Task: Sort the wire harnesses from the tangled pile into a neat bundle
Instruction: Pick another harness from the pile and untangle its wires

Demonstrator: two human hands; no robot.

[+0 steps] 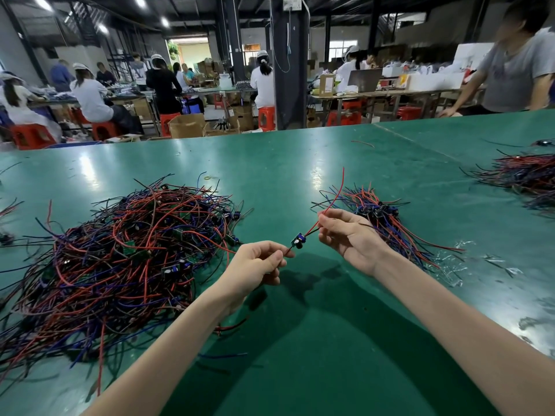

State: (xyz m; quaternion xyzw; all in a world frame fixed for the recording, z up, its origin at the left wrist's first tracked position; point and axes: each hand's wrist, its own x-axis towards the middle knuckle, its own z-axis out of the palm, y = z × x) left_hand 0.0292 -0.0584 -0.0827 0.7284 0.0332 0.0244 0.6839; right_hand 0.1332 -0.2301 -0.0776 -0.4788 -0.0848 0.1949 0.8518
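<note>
A: Bright ceiling lamps [139, 0] far overhead throw white glare on the green table [300, 163].
B: Dark shadow near; edges bend, far workers [90, 94] look soft.

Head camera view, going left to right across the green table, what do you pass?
Tangled pile → left hand → small board of the held harness → right hand → sorted bundle → far-right wire heap.
</note>
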